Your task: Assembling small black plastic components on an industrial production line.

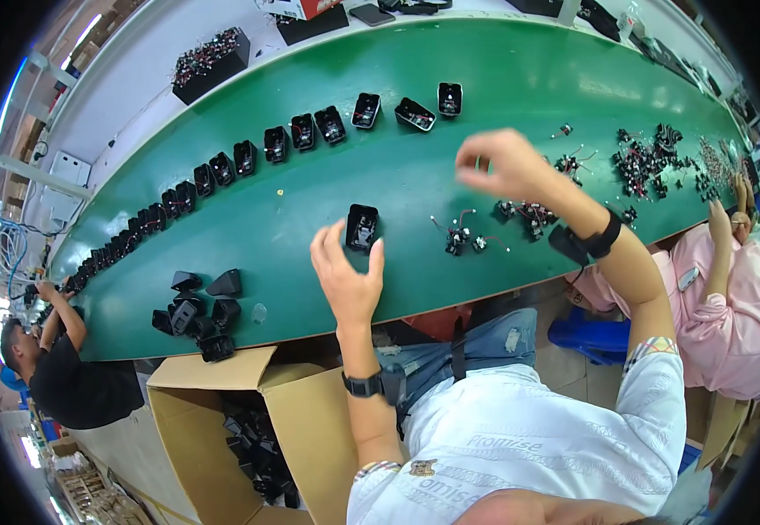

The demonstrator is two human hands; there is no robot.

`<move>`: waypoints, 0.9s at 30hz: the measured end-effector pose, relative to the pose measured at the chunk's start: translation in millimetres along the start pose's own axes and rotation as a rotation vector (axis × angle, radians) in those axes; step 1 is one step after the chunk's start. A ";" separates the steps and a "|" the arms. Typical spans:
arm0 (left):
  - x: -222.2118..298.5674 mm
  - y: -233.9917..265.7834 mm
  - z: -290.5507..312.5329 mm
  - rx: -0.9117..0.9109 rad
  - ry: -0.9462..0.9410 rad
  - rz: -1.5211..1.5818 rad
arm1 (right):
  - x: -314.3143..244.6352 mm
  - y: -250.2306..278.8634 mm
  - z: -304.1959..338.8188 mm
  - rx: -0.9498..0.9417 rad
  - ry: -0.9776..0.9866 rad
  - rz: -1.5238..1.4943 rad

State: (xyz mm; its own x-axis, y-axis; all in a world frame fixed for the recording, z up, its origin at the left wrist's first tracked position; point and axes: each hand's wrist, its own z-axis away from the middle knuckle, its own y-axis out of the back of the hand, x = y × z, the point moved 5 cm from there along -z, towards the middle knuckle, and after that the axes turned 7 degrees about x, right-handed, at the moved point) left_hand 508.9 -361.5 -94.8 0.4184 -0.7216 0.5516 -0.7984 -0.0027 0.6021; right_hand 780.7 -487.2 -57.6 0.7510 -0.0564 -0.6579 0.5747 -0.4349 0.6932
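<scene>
A black open-topped plastic housing (362, 228) with small parts inside lies on the green table in front of me. My left hand (349, 278) is at its near end, thumb and fingers spread on either side; whether they touch it I cannot tell. My right hand (504, 164) hangs above the table to the right, fingers loosely curved, a gap showing between thumb and fingers, nothing visible in them. Below it lie small black wired components (533, 217), and a smaller cluster of wired components (457, 238) sits between my hands.
A long curved row of filled housings (302, 131) runs along the far side. Empty-looking black shells (201, 313) are heaped at left, above a cardboard box (306, 420) of black parts. More components (647, 162) lie right, near a person in pink (712, 306). Another person (78, 376) works far left.
</scene>
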 end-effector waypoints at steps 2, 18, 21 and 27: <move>6.8 -11.5 -7.3 -0.098 -0.099 -0.043 | -17.9 -34.2 13.8 -0.225 -0.058 0.159; 85.7 -23.1 32.6 0.014 -0.140 0.235 | -25.5 -31.0 36.7 -0.081 -0.300 -0.568; 90.6 -48.1 33.3 -0.056 -0.139 0.260 | -19.8 -41.6 53.1 -0.057 -0.300 -0.687; 74.2 -63.3 53.1 -0.177 -0.043 0.212 | 8.9 -30.8 70.6 0.351 -0.414 -0.894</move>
State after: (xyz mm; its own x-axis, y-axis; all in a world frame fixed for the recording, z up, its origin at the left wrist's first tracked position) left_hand 567.5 -451.7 -122.7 0.2283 -0.7215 0.6537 -0.7768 0.2698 0.5691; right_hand 746.7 -537.8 -105.5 -0.1098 0.1395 -0.9841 0.6892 -0.7027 -0.1765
